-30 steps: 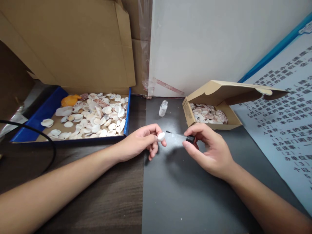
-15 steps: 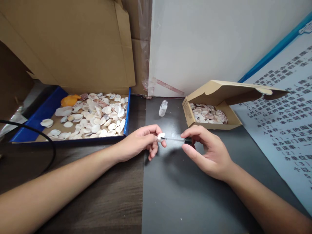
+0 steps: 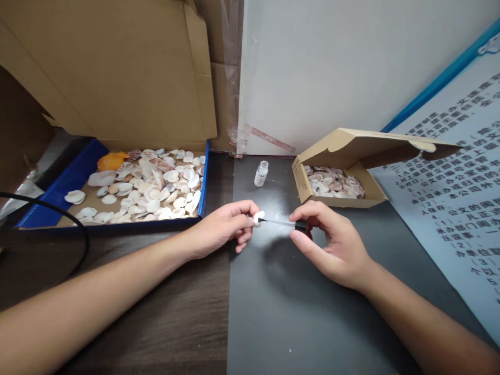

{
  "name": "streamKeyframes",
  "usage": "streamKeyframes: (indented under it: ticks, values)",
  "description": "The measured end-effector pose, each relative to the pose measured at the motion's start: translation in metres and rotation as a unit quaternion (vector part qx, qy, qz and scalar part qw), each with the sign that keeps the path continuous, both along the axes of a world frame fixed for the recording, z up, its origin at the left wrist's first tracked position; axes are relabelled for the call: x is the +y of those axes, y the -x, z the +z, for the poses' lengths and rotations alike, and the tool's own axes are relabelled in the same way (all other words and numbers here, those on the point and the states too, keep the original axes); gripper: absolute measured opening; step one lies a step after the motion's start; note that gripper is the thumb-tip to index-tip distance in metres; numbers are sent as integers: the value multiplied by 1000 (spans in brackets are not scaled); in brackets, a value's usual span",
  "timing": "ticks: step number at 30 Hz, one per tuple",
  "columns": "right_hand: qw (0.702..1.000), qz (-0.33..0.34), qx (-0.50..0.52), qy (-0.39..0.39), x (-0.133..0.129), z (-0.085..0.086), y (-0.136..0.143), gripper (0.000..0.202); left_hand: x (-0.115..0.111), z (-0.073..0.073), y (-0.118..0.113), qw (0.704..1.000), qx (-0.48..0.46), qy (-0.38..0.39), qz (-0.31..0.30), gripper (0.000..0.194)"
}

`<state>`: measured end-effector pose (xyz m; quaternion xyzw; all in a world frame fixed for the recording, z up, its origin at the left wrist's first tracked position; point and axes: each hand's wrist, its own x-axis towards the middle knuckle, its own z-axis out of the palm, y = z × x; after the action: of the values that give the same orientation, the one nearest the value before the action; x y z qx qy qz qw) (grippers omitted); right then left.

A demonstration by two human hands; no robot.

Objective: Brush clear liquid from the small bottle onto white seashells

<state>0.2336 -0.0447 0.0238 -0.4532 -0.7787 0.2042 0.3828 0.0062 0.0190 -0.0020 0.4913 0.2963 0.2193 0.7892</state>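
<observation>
A small white seashell (image 3: 258, 216) is pinched between the thumb and fingers of my left hand (image 3: 226, 226). My right hand (image 3: 334, 242) grips the black cap of a thin brush applicator (image 3: 279, 223) with a clear stem. The applicator points left, and its dark brush tip meets the shell's face. Behind both hands, a small uncapped glass bottle (image 3: 261, 175) with a white label stands upright on the dark grey mat (image 3: 297, 323).
To the left, a blue-sided cardboard box (image 3: 128, 223) holds many loose shells (image 3: 156, 185). A smaller open carton (image 3: 304, 182) at the right contains more shells. A black cable (image 3: 84, 234) curves at far left. A printed sheet (image 3: 461, 208) lies at right.
The shell has turned slightly in my left hand, whose fingers have curled in closer. The brush tip stays against it, and my right hand has barely moved.
</observation>
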Motion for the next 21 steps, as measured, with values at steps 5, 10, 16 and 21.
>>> streamKeyframes:
  ticks: [5, 10, 16, 21]
  values:
    - [999, -35, 7, 1, 0, 0, -1, 15, 1, -2, 0, 1000, -9, -1, -10, 8]
    - [1000, -3, 6, 3, 0, 0, 0, 14, 0, -2, 0, 1000, -5, 0, -7, 11]
    - [999, -42, 4, 2, 0, -1, -1, 14, 0, -1, 0, 1000, -2, -1, -9, 13]
    - [1000, -8, -1, 3, 0, -1, 0, 13, -1, 3, 0, 1000, -3, 10, 0, 12]
